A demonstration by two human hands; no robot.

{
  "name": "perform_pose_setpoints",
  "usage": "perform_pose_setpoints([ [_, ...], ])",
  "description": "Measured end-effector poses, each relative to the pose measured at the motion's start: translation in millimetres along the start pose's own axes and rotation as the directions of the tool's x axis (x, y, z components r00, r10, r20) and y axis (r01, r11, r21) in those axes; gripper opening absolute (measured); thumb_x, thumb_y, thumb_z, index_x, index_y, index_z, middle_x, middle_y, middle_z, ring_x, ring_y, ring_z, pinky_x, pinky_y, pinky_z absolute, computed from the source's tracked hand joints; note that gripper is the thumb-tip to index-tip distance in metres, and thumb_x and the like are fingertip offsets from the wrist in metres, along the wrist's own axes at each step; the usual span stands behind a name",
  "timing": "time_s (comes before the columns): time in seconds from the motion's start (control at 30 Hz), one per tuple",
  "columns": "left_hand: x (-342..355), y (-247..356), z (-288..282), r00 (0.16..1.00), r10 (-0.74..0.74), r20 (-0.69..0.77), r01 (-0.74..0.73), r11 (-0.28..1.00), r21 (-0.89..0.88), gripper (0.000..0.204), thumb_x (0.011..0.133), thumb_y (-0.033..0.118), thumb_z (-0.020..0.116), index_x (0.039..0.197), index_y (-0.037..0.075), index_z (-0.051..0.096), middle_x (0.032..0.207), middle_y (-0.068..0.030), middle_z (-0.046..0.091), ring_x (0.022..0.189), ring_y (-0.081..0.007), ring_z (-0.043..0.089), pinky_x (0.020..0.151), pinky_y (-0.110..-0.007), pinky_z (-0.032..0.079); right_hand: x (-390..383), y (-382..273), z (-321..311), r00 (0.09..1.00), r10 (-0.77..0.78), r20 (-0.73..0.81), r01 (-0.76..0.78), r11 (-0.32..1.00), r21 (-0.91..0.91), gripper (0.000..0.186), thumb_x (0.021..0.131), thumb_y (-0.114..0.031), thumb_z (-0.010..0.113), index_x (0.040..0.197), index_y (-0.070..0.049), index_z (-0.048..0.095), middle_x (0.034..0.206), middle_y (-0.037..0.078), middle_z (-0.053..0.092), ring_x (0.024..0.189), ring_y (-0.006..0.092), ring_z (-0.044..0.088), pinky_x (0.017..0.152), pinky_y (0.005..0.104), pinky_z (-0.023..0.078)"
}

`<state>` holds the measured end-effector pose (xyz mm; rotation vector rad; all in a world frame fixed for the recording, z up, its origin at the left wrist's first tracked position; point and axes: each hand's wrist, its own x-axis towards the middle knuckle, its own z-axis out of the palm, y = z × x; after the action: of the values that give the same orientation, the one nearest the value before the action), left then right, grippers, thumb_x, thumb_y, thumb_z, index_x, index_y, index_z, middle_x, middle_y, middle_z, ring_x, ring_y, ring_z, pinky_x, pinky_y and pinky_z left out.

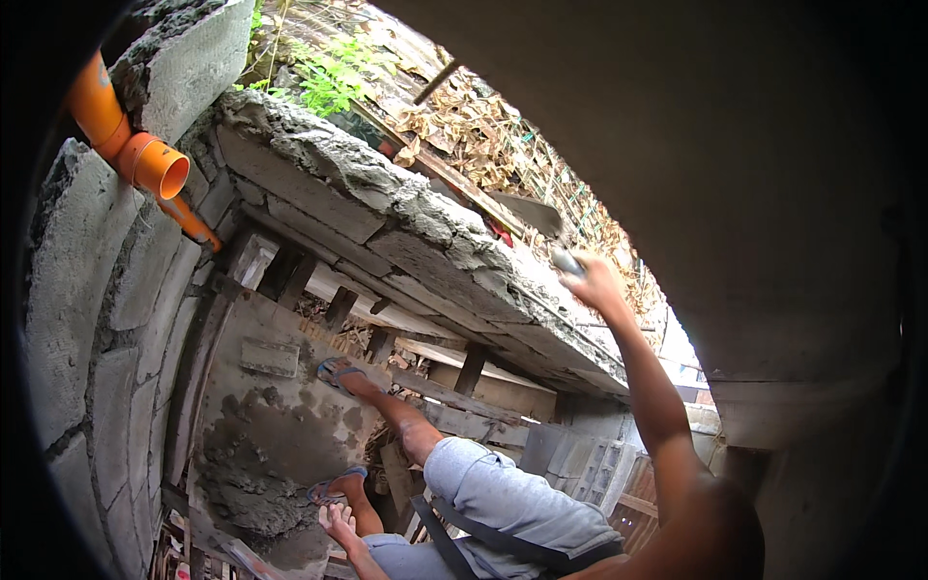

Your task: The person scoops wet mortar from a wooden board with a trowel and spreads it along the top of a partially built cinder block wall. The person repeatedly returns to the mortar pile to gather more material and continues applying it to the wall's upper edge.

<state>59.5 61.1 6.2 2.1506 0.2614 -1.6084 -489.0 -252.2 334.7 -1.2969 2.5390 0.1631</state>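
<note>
While the left hand (338, 523) hangs loose, the right hand (594, 283) grips a trowel (530, 215) at the long wall (387, 193)

Far left: left wall (87, 319), grey blocks with rough seams, bowed along the rim of the view. Against its upper part, an orange pipe (155, 166); its short socket gapes to the right, and a thinner length slants on toward the corner.

Next, low down, a board (224, 338), stained and wet in patches. Mortar (261, 474) heaped and smeared over its lower half; a flat slab (269, 357) lies higher up. Green plant (333, 77) beyond the upper end of the long wall.

Two sandalled feet (343, 372) at the board's right side, one well above the other in view. Left hand beside the lower foot, near the mortar; fingers part-curled, released.

Long wall slants down to the right, lumpy mortar along its top, timbers (472, 369) below. Dry leaves (464, 145) lie beyond it. Grey shorts (517, 483) at lower centre, dark straps (444, 538) across them.

Right arm reaches up to the wall. Fingers closed round the trowel's handle; blade points up-left, by the wall's outer edge. Contact with the wall: cannot tell.

Far right: dark overhang (802, 242), detail lost in shadow.
</note>
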Motion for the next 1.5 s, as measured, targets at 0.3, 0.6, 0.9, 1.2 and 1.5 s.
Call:
perform_pose_setpoints([
  [0.3,4.5,27.0,-21.9,0.992,0.059,0.114,-0.064,0.997,0.041,0.050,0.096,0.032,0.052,0.141,0.013,0.040,0.121,-0.0097,0.058,0.106,-0.0261,0.058,0.094,-0.044,0.038,79.1,82.2,91.3,0.924,-0.382,0.020,0.375,0.916,0.144,0.035,0.073,-0.017,0.070,0.107,-0.009,0.069,0.072,0.005,0.063,0.059,0.0123,0.056,0.055,0.0306,0.049],
  [0.6,10.2,24.8,-11.7,0.981,0.084,0.173,-0.097,0.993,0.070,0.051,0.095,0.032,0.054,0.140,0.013,0.041,0.117,-0.0078,0.060,0.100,-0.0237,0.060,0.091,-0.044,0.040,-73.3,73.0,81.9,0.930,-0.204,-0.306,0.052,0.897,-0.440,0.032,0.075,-0.026,0.077,0.102,-0.011,0.067,0.089,0.010,0.066,0.073,0.0298,0.066,0.064,0.0410,0.054],
  [0.9,-0.1,25.5,-14.3,0.983,0.101,0.150,-0.106,0.994,0.027,0.054,0.096,0.033,0.053,0.142,0.010,0.037,0.120,-0.0117,0.059,0.106,-0.0272,0.058,0.097,-0.046,0.037,-112.2,45.7,95.4,0.999,0.020,-0.038,-0.006,0.940,0.341,0.036,0.086,-0.029,0.070,0.116,-0.009,0.069,0.088,0.011,0.072,0.075,0.0165,0.064,0.072,0.0322,0.051],
  [1.2,-11.5,-1.1,-41.2,0.997,0.053,0.064,-0.052,0.999,-0.015,0.054,0.097,0.032,0.052,0.142,0.007,0.038,0.127,-0.0149,0.056,0.112,-0.0299,0.057,0.103,-0.046,0.035,-122.5,27.5,68.2,0.911,0.287,0.296,-0.412,0.600,0.685,0.023,0.092,-0.029,0.060,0.092,-0.006,0.058,0.062,0.003,0.055,0.040,0.0110,0.048,0.035,0.0239,0.037],
  [1.5,-22.4,-1.4,-26.9,0.991,0.032,0.131,-0.026,0.999,-0.042,0.052,0.098,0.031,0.050,0.143,0.007,0.038,0.127,-0.0144,0.055,0.114,-0.0292,0.056,0.103,-0.045,0.035,-115.2,-1.0,44.7,0.942,0.186,0.279,-0.315,0.775,0.548,0.033,0.092,-0.039,0.058,0.088,-0.006,0.056,0.061,0.003,0.052,0.043,0.0108,0.050,0.037,0.0257,0.036],
])
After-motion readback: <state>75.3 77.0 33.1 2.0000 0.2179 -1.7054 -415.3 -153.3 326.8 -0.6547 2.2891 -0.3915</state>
